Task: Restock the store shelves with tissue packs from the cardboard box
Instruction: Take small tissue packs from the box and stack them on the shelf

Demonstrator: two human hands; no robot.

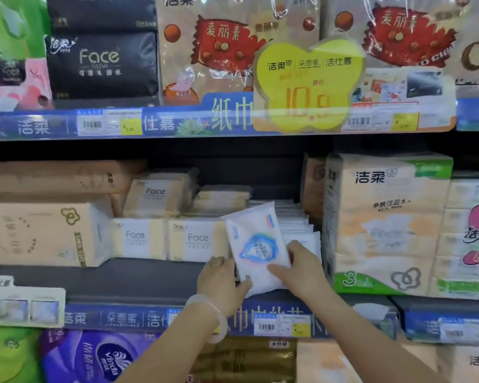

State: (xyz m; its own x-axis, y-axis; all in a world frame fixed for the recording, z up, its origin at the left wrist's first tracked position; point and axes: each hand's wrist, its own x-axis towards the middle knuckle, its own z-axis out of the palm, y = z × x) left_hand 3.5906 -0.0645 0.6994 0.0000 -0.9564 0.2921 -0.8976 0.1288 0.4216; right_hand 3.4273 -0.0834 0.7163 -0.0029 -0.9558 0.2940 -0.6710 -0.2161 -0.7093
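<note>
- Tissue pack, flat white plastic pouch with a blue drop-shaped emblem (256,248): we see it tilted, top leaning left, bottom edge at the front of the dark grey middle shelf (122,275), directly ahead of a row of similar white packs (295,225) standing on edge behind it.
- Left hand (221,283): we note it at the pack's lower left edge, thumb on the front face, fingers (219,262) curled behind, pinching the pack; a pale translucent bangle (213,310) sits on the wrist.
- Right hand (302,268): we note it at the pack's lower right edge, thumb on the front face, fingers wrapped round the side, gripping it.
- Cream "Face" tissue packs (197,240): just left of the held pack, a second tier stacked behind.
- Large cream and green multipack (385,219): just right of the white row.
- Yellow heart-shaped price tag (309,84): hangs from the upper shelf edge.
- Purple pack (100,355): on the shelf below.
</note>
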